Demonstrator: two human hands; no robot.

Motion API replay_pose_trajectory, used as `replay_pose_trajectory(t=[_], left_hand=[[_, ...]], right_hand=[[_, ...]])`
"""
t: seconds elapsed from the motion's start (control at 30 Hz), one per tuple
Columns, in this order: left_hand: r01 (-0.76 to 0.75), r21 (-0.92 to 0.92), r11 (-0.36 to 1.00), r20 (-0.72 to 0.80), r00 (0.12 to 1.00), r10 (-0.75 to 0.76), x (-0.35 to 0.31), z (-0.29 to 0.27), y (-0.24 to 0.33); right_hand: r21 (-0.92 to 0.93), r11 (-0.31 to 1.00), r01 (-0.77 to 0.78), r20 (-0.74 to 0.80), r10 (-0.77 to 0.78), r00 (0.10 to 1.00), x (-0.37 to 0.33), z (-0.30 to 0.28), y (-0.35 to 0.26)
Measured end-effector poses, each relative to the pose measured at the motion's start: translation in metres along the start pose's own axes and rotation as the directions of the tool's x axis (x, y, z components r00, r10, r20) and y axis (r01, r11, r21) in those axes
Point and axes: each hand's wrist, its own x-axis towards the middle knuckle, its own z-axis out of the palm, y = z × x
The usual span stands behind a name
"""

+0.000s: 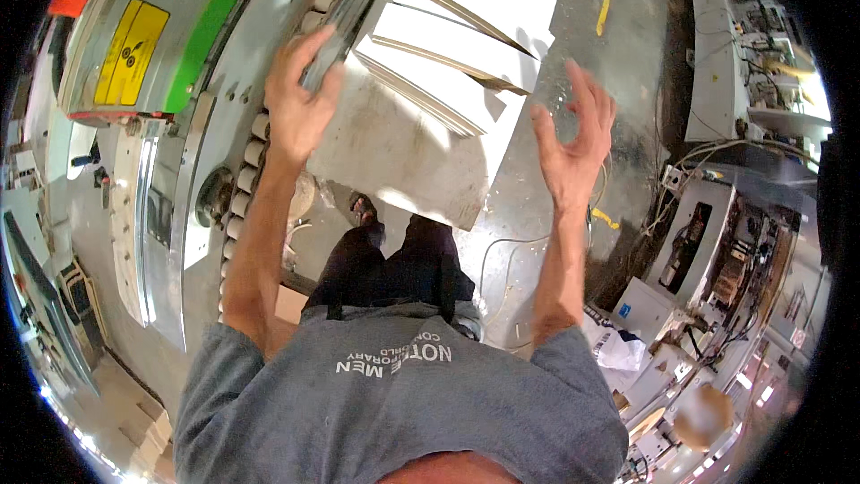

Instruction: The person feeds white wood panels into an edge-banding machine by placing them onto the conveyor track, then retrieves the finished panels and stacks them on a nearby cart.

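Observation:
Several white boards (457, 36) lie in uneven, overlapping stacks on a pale, scuffed panel (403, 148) in front of me. Their brown cut edges show on the near sides. My left hand (303, 94) is raised at the left of the stacks, beside the machine's roller track, with thumb and fingers apart and nothing in it. On the other side, my right hand (573, 134) hangs over the floor just right of the boards. Its fingers are spread, slightly blurred, and hold nothing. Neither hand appears to touch the boards.
A large machine with a green stripe (210, 31) and a yellow warning label (132, 51) stands at the left. Rollers (253, 152) run along its near side. More machinery (717, 251) with loose cables lines the right. A thin hose (488, 255) lies on the floor.

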Motion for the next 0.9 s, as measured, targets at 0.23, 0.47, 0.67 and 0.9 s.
replay_pose_trajectory(t=[0.23,0.47,0.67,0.9], left_hand=[[-0.055,-0.067,0.996,-0.075,0.996,0.049,0.039,0.002,0.049],[0.224,-0.114,0.968,-0.153,0.959,-0.24,-0.031,-0.02,0.048],[0.306,-0.424,0.852,0.219,0.948,-0.231,-0.109,0.001,0.09],[0.465,0.023,0.885,-0.012,0.885,-0.465,-0.194,-0.15,0.105]], right_hand=[[-0.163,0.861,0.481,0.482,-0.356,0.801,0.067,0.036,-0.032],[-0.095,0.88,0.465,0.488,-0.366,0.793,0.074,0.04,-0.038],[0.619,0.628,-0.472,0.711,-0.192,0.677,0.008,0.04,-0.089],[0.583,0.546,-0.602,0.778,-0.159,0.608,-0.158,0.142,-0.185]])
